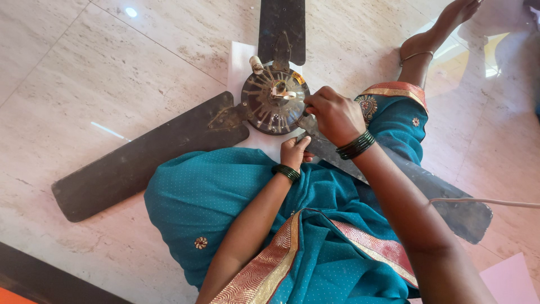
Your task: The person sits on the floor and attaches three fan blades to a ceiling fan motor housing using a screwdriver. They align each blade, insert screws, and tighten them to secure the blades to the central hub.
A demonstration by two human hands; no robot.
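Looking down from the head camera, the ceiling fan motor hub [274,101] lies on the marble floor [112,84], just ahead of the knees. The right hand [336,115] is nearer, fingers clenched at the hub's right rim where one dark blade [394,180] joins; what they grip is hidden. The left hand [295,153] curls against that blade's root below.

a ceiling fan [274,101] lies on the floor [84,73] in front of the seated person; one blade [149,155] reaches left, one away [281,28], one right under the right hand [336,115], left hand [295,153] just below.
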